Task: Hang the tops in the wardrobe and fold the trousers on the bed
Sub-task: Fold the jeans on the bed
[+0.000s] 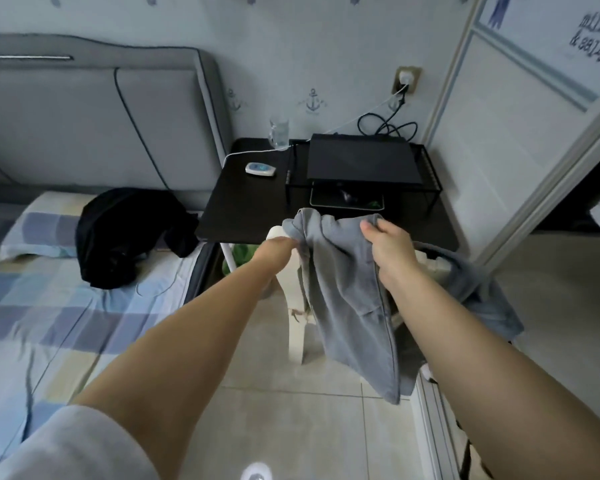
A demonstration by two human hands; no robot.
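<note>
We have the grey trousers (347,299) up in the air over the tiled floor (291,410), right of the bed (49,306) and just near of the black table (243,202). Our left hand (278,245) pinches the top edge at its left corner, fingers buried in the cloth so we can't count them. Our right hand (390,247) grips the same edge further right, thumb on the near side, fingers curled over the far side. The top edge runs left to right between our hands, and the long axis drops from there down and toward us, ending in a hem low and a bit right. More grey cloth trails off right behind our right forearm; whether that's the other leg we can't tell. A white chair (293,306) stands behind the trousers, mostly covered. On the bed, far end by the pillow (39,223), a black garment (125,237) lies crumpled, its kind unclear. The wardrobe (516,140) is cut off at the right.
</note>
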